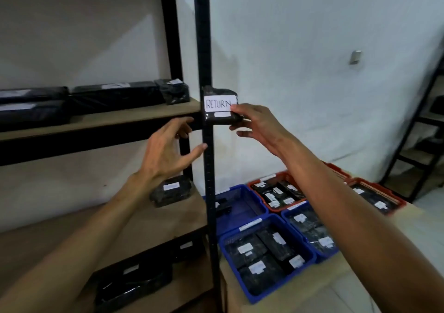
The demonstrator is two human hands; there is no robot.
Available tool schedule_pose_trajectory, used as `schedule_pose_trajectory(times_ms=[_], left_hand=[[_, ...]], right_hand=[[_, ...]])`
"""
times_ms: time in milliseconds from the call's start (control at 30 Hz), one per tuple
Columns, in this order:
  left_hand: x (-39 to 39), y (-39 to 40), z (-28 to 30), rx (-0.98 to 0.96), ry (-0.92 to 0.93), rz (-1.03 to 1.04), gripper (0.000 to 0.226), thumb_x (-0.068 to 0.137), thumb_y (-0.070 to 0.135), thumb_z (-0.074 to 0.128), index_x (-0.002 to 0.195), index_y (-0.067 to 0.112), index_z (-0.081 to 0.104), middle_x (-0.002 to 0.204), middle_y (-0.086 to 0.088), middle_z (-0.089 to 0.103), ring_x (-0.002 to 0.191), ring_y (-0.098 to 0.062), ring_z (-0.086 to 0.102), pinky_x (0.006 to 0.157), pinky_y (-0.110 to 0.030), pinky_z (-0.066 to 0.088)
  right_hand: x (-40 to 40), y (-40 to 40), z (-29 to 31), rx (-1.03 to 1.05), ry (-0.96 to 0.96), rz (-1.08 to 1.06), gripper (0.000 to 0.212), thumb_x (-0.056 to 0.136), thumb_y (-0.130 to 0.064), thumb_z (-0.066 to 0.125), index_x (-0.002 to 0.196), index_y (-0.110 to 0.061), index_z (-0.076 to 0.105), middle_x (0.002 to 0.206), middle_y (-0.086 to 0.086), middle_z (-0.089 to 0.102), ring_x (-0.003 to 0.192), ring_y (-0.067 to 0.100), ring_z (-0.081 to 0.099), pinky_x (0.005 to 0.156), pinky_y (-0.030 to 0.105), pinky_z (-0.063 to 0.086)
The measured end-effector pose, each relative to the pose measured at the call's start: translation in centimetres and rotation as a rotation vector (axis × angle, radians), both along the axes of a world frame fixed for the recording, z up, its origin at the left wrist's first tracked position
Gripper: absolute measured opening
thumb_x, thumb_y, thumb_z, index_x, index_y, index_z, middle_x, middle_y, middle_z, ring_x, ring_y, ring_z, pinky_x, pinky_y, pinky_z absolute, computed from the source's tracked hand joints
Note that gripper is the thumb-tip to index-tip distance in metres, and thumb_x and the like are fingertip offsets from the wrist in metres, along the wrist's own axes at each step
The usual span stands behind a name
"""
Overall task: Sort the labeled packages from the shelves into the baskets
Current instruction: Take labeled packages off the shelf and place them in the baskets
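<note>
My right hand [255,126] pinches a small black wrapped package [219,106] with a white label reading RETURN, held up beside the black shelf post [205,48]. To the left of the post, my left hand [168,148] hovers open with fingers spread and holds nothing. Several black labeled packages [115,95] lie on the upper shelf. Another package [171,190] sits on the middle shelf below my left wrist. On the table at the lower right stand blue baskets [307,262] and red baskets [254,184] holding several labeled packages.
A wooden shelf board [101,121] runs left of the post. More black packages [134,281] lie on the lowest shelf. A second black rack [413,130] stands at the far right against the white wall. One blue basket [242,204] behind the post is nearly bare.
</note>
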State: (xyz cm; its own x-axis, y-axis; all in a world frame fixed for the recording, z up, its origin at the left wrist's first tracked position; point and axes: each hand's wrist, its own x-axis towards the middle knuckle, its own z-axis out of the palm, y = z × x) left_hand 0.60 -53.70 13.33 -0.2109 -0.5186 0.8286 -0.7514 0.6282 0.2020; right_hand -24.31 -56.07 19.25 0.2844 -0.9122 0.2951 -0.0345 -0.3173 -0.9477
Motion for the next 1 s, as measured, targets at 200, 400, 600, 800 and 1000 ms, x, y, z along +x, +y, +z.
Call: schedule_pose_trajectory(times_ms=[200,400,600,800,1000], left_hand=[[-9.4,-3.4,-5.1,0.2,-0.01,-0.065,0.056,0.084,0.054,0.067,0.131,0.027,0.052,0.1,0.013,0.063,0.083,-0.006,0.06,0.078,-0.033,0.056],[-17.0,-8.6,-12.3,0.501,-0.025,-0.016,0.046,0.087,0.04,0.07,0.129,0.029,0.053,0.097,0.014,0.062,0.077,-0.004,0.059,0.076,-0.033,0.055],[-20.5,-12.9,-20.6,0.789,-0.011,0.023,0.047,0.089,0.034,0.071,0.132,0.022,0.054,0.097,0.01,0.064,0.078,-0.008,0.062,0.077,-0.035,0.055],[-24.4,-16.6,-25.8,0.943,0.033,0.035,0.05,0.091,0.027,0.07,0.136,0.018,0.052,0.099,0.006,0.063,0.079,-0.01,0.062,0.077,-0.035,0.054],[-29.6,-24.6,-30.1,1.012,0.072,-0.029,0.048,0.088,0.023,0.073,0.132,0.018,0.056,0.096,0.007,0.064,0.073,-0.005,0.061,0.073,-0.027,0.053]], right_hand=[[-10.9,-1.0,-5.5,0.149,-0.029,-0.215,0.031,0.087,-0.038,0.071,0.106,-0.014,0.073,0.098,0.004,0.076,0.084,0.019,0.071,0.078,0.033,0.052],[-20.5,-3.1,-11.7,0.319,-0.037,-0.32,0.025,0.088,-0.031,0.072,0.103,-0.011,0.069,0.102,0.018,0.074,0.071,0.019,0.067,0.069,0.032,0.052],[-27.3,-6.8,-16.8,0.42,0.017,-0.343,0.02,0.089,-0.032,0.071,0.098,-0.014,0.067,0.083,0.007,0.076,0.068,0.014,0.066,0.069,0.028,0.052],[-31.3,-12.8,-21.4,0.518,0.019,-0.359,0.021,0.088,-0.034,0.072,0.1,-0.018,0.067,0.088,0.004,0.076,0.074,0.014,0.07,0.066,0.025,0.056],[-35.1,-19.4,-26.9,0.64,0.085,-0.412,0.022,0.088,-0.035,0.072,0.098,-0.016,0.07,0.085,0.003,0.075,0.068,0.015,0.07,0.061,0.03,0.055]])
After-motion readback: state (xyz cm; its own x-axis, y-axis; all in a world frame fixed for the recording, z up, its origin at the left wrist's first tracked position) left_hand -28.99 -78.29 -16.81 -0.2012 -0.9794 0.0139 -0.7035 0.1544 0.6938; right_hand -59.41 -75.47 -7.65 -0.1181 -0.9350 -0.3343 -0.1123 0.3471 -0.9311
